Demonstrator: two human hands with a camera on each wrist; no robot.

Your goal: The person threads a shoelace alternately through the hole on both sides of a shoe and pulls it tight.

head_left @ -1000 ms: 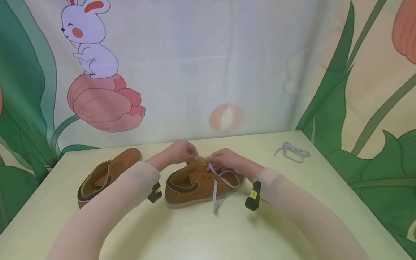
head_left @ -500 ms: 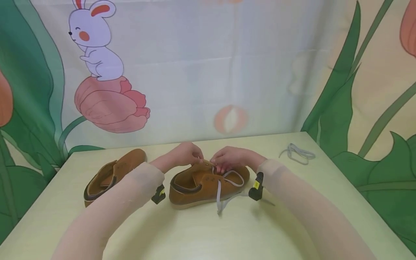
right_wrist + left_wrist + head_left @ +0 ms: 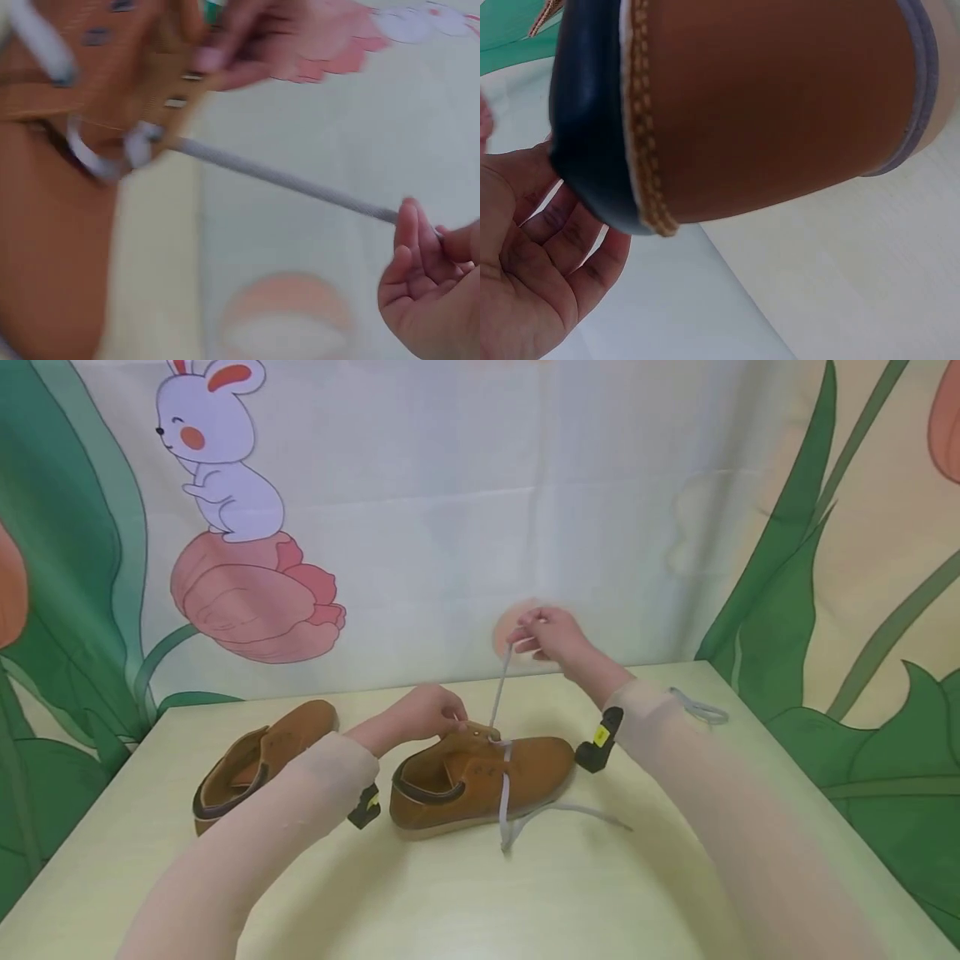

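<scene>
A brown lace-up shoe (image 3: 427, 814) sits mid-table, toe to the right. My left hand (image 3: 427, 710) pinches the far eyelet flap at its top edge; in the right wrist view, a thumb (image 3: 212, 60) lies beside the bare eyelets of that flap. Up and to the right, my right hand (image 3: 553, 637) pinches a grey shoelace (image 3: 500, 689), drawn taut from the flap's front eyelet. The lace's other length (image 3: 504, 810) comes out of the near flap and trails over the table. In the left wrist view the shoe's heel (image 3: 780, 97) hides the left fingertips.
Another brown shoe (image 3: 300, 731), with no lace showing, stands at the left behind my left forearm. A second grey shoelace (image 3: 701, 708) lies bundled at the back right, partly behind my right sleeve. A printed cloth (image 3: 420, 577) hangs right behind the table (image 3: 420, 910).
My right hand has gone from the eyelet flap up and right, pulling the lace through; the loop over the toe has drawn tight. The left hand has kept its hold on the flap.
</scene>
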